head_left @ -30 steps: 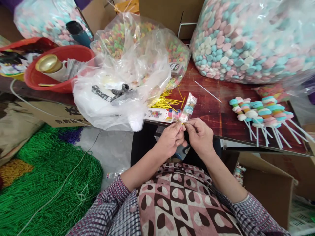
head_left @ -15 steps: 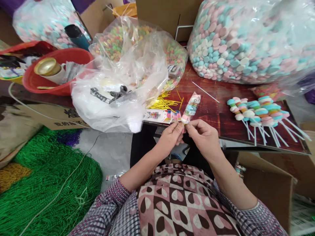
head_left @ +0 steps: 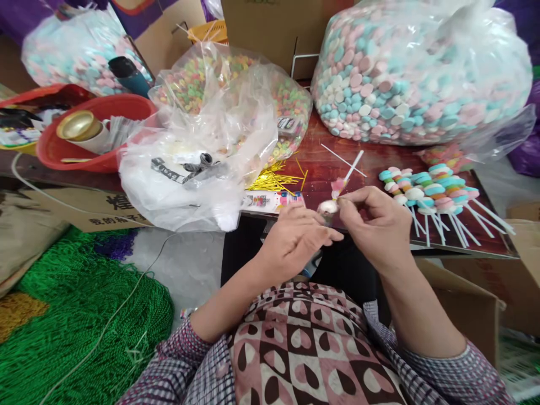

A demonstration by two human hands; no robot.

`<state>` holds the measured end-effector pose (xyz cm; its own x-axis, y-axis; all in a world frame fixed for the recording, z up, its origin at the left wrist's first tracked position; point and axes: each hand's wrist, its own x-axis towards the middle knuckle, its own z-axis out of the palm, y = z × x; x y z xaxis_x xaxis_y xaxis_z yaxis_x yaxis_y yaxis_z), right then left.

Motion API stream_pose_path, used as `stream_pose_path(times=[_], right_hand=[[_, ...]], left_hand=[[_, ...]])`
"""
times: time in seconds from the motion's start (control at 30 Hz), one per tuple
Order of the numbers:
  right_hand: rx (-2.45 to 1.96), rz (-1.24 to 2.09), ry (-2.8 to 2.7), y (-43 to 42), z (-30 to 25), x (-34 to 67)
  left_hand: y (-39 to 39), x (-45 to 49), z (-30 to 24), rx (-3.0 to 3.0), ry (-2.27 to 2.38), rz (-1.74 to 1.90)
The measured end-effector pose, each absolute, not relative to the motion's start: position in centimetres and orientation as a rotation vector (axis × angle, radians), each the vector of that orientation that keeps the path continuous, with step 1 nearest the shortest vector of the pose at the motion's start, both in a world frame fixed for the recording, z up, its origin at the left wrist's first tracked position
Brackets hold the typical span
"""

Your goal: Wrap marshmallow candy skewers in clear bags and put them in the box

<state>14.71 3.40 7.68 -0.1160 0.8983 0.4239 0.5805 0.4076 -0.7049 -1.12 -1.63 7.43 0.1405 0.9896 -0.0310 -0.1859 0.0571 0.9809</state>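
Note:
A marshmallow skewer (head_left: 328, 207) in a clear printed wrapper is between my hands, over the table's front edge. Its white stick (head_left: 353, 166) points up and away, and the wrapper is gathered round the stick. My right hand (head_left: 375, 222) is closed, thumb and forefinger pinching at the gathered neck. Around the lower, marshmallow end lies my left hand (head_left: 297, 239), its fingers long and loosely curled; they hide most of the marshmallows. Gold twist ties (head_left: 274, 179) and flat printed wrappers (head_left: 270, 201) lie just beyond my left hand.
Unwrapped marshmallow skewers (head_left: 434, 191) lie at the right. Large bags of marshmallows (head_left: 379, 95) and ring candies (head_left: 291, 107) stand behind. A loose white stick (head_left: 333, 152) lies on the dark red table (head_left: 314, 135). A red basin (head_left: 50, 149) and green bead strands (head_left: 105, 304) are at left.
The skewer has turned over: the marshmallow end pointed up and away, and now the stick does. My right hand has moved up and right; my left hand has shifted round the marshmallow end.

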Motion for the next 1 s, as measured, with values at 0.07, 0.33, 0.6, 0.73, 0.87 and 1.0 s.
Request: stream_pose_path(times=[0.07,0.33,0.6,0.73,0.87,1.0], right_hand=[[-1.236,0.473,-1.838,2.7,8.0,14.3],[-1.192,0.614,-1.953,2.4,6.2,14.3],[-1.14,0.706,-1.936,1.9,5.9,14.1],[-1.114,1.255,-1.7,1.6,4.0,15.7],[-1.004,1.53,-1.431,1.2,3.0,17.9],[-1.098,1.823,-1.286,-0.3,2.5,20.1]], left_hand=[[-0.9,-0.7,6.7,0.975,1.061,1.18],[-0.1,-2.1,5.9,0.819,1.0,1.177],[0.2,-0.9,3.2,0.763,0.948,1.08],[0.2,-1.2,4.2,0.765,0.904,1.163],[-0.8,-1.1,5.2,1.051,0.916,1.05],[-1.7,0.3,4.7,1.32,0.907,0.865]])
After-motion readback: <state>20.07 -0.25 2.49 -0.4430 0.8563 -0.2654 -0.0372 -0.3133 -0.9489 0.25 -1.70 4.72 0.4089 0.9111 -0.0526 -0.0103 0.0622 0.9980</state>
